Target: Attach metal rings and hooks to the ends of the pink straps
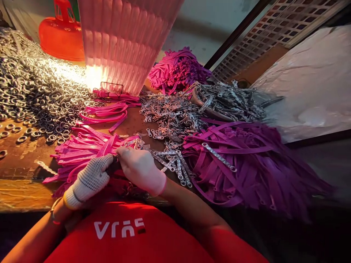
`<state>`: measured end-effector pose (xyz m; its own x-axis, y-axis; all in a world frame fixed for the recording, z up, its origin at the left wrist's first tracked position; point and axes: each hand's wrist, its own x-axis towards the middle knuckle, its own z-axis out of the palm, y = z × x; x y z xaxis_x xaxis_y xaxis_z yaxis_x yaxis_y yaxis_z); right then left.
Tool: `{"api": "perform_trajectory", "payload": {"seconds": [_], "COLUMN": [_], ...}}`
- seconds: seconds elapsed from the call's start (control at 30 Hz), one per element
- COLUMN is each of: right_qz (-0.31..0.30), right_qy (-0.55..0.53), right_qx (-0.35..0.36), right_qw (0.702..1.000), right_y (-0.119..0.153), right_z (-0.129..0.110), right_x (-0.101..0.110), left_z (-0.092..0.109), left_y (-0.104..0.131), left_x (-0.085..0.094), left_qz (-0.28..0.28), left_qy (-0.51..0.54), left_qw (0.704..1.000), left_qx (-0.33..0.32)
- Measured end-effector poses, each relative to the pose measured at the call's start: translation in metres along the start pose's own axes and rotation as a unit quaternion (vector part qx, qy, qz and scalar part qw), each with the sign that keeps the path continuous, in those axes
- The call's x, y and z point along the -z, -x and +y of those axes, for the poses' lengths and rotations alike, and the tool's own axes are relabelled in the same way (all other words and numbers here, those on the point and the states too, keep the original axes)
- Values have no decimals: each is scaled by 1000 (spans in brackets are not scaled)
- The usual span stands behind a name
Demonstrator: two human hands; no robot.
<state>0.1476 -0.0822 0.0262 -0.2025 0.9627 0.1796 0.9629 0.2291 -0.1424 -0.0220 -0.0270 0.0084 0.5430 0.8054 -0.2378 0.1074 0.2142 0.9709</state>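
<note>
My left hand (pixel 91 179), in a dotted knit glove, is closed with its thumb and fingers pinched round a small dark thing too hidden to name. Against it works my right hand (pixel 144 168), in a white glove, its fingertips closed at the end of a pink strap (pixel 106 148). The two hands meet over the front of the bench. Beneath and beyond them spreads a heap of pink straps (pixel 79 149). Flat metal links with a hole at each end (pixel 178 164) lie just right of my right hand.
Metal rings (pixel 41 87) cover the left side. A ribbed translucent panel (pixel 126 40) stands behind, beside a bright light and a red lamp-like object (pixel 61 38). Purple straps (pixel 233 164) pile at right, more links (pixel 230 98) behind them. A white plastic sack (pixel 309 80) leans far right.
</note>
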Motion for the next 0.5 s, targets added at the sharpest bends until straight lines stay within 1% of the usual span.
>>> {"api": "perform_trajectory", "payload": {"seconds": [0.07, 0.13, 0.23, 0.3, 0.33, 0.4, 0.5], "right_qz": [16, -4, -92, -144, -159, -165, -147], "right_qy": [-48, -84, -76, -36, -14, 21, 42], "right_qx": [-22, -22, -27, -46, -49, -26, 46], "right_qw": [998, 996, 992, 988, 986, 986, 987], "right_y": [1, 3, 2, 1, 1, 4, 9], "right_z": [1, 2, 1, 0, -1, -3, -4], "right_x": [2, 8, 18, 20, 18, 11, -1], "left_z": [0, -1, -5, -8, -9, -12, -11], "left_y": [1, 3, 6, 8, 8, 10, 13], "left_x": [1, 1, 1, 0, -1, -2, -3], "left_qz": [-8, -2, 10, 4, 0, -11, -34], "left_qy": [-61, -108, -155, -179, -188, -204, -213], "left_qw": [998, 994, 986, 980, 978, 975, 972], "left_qx": [-18, -31, -66, -87, -88, -89, -91]}}
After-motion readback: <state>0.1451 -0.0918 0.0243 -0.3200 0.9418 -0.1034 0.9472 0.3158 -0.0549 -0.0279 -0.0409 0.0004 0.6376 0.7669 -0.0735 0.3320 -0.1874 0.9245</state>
